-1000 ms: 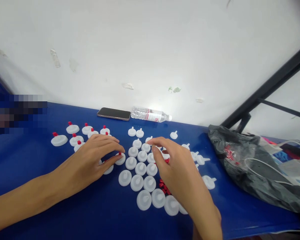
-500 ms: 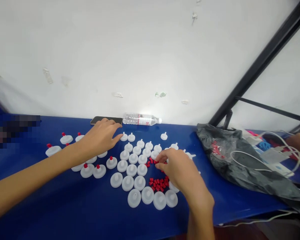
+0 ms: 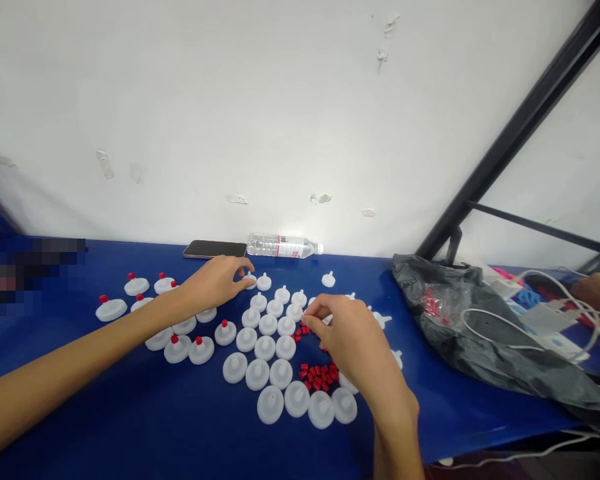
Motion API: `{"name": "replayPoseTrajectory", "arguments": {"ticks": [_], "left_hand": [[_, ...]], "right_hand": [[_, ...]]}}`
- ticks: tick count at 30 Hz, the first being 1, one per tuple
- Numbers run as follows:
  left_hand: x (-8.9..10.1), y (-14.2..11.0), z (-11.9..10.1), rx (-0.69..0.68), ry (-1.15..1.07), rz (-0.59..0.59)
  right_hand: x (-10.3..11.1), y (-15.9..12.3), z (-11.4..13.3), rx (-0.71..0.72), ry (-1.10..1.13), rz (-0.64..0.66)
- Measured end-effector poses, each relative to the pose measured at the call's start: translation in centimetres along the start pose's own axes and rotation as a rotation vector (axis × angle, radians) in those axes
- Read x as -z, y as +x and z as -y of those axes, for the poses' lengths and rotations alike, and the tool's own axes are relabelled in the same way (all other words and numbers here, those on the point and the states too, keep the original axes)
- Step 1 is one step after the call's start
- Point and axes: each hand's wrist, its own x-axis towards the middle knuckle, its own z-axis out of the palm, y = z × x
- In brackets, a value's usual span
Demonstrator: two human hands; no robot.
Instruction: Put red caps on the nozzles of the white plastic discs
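My left hand [image 3: 223,281] reaches to the back of the group, thumb and forefinger closed on a white disc with a nozzle [image 3: 251,283]. Just right of it stands a similar white disc [image 3: 264,283]. My right hand [image 3: 347,330] hovers over small red caps [image 3: 320,377], thumb and forefinger pinched at the left edge of the pile; whatever is between the tips is hidden. Rows of bare white discs [image 3: 265,348] stand nozzle up around the caps. Left of them, several discs carry a red cap on the nozzle [image 3: 201,350], some partly behind my left forearm.
A phone [image 3: 215,249] and a water bottle [image 3: 285,246] lie along the wall on the blue table [image 3: 105,427]. To the right are a dark plastic bag [image 3: 485,353], a clear bag of red caps [image 3: 443,305], white cables and another person's hand [image 3: 597,293].
My left hand has come down from near the phone and closed on the white disc at the back. My right hand's fingertips have shifted slightly left and up at the red caps.
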Motion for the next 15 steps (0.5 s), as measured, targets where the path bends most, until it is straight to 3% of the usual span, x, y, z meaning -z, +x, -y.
{"name": "replayPoseTrajectory", "arguments": {"ticks": [4,8,15], "left_hand": [[0.0,0.0,-0.5,-0.008,-0.107,-0.062],[0.4,-2.6,-0.9,-0.036,-0.266,-0.216],[0.1,-7.5,-1.5,-0.281,-0.291,-0.514]], "right_hand": [[-0.1,-0.2,-0.1,0.068,0.189,-0.012],[-0.4,-0.4,-0.3,0.145,0.466,-0.068],[-1.0,-0.4,0.6,0.223,0.766,-0.065]]}}
